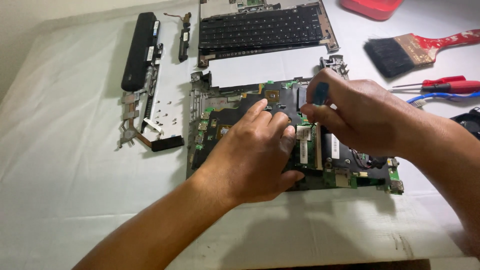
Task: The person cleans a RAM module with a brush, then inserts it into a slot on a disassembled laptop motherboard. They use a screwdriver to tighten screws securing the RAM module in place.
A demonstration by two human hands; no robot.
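Your right hand (360, 117) is closed around a small dark-handled screwdriver (320, 93), held upright with its tip down on the laptop motherboard (235, 117) near the middle. Your left hand (252, 152) lies flat on the board, fingers spread and pressing it down, holding nothing. Keep the driver square to the screw and keep that left palm steady so the board cannot slide on the white surface (65, 200).

Just left of the board lie a heat pipe assembly (142, 127), loose screws (162, 117) and a black battery (139, 50). The keyboard (262, 29) sits beyond. To the right are a paintbrush (405, 50), a red screwdriver (440, 84) and a red container (372, 7), whose contents you cannot see from here.
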